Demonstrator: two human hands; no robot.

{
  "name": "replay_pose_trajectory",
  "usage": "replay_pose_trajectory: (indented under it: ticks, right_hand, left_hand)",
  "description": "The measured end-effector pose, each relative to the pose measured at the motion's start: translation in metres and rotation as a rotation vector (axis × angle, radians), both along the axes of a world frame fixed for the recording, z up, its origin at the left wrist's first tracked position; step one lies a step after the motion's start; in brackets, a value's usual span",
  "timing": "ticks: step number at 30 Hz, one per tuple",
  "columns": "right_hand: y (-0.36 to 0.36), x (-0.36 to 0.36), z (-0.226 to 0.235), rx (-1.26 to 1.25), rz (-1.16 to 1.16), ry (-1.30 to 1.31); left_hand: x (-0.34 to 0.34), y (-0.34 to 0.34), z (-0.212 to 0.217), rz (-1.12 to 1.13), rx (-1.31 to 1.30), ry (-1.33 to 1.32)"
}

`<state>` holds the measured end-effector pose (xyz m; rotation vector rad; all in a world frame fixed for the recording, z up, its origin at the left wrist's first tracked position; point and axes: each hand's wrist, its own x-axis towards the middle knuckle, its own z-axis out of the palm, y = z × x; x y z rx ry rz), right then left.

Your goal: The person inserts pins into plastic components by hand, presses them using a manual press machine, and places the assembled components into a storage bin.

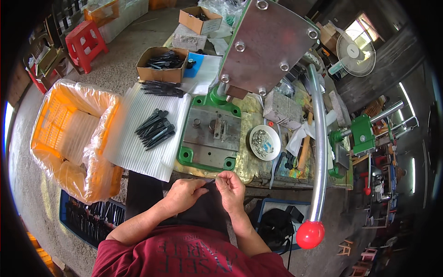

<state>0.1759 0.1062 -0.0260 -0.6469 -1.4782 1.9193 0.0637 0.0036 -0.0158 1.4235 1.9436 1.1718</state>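
1. My left hand (184, 194) is curled, its fingertips pinched on one end of a thin dark part (210, 182) just in front of my lap.
2. My right hand (230, 187) meets it from the other side, thumb and forefinger pressed on the same part, so the two hands almost touch.
3. The part is so small from up here that I cannot tell its exact shape; it looks like a slim dark strip.
4. It sits in the air at the near edge of the workbench (258, 171), below the grey metal plate (212, 134) on its green base (187, 154).
5. To my left on the bench lies a white ribbed sheet (134, 147) with a loose pile of black handles (154, 129) on it.
6. Farther back, a cardboard box (161, 67) holds more black pieces.
7. A small white dish (265, 143) of tiny metal bits stands to the right of the plate.
8. The press lever (318, 138) curves down on my right and ends in a red knob (310, 234) near my right elbow.
9. An orange crate (69, 138) lined with clear plastic stands on the floor at my left.
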Motion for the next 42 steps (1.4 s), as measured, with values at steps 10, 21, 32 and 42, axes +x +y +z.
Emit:
replay_pose_trajectory:
  ticks: [10,21,32,42]
  right_hand:
    - [0.115,0.034,-0.012,0.78,-0.466,-0.419]
    - [0.183,0.026,-0.001,1.384,-0.243,-0.757]
    - [0.191,0.014,0.003,1.571,0.057,-1.123]
    - [0.192,0.029,-0.003,1.326,-0.031,-0.916]
  left_hand:
    - [-0.011,-0.008,-0.013,-0.033,0.031,-0.186]
    - [-0.011,-0.01,-0.01,0.002,-0.13,-0.411]
    - [-0.006,-0.008,-0.017,0.009,-0.082,-0.433]
    - [-0.007,-0.013,-0.013,0.018,-0.201,-0.489]
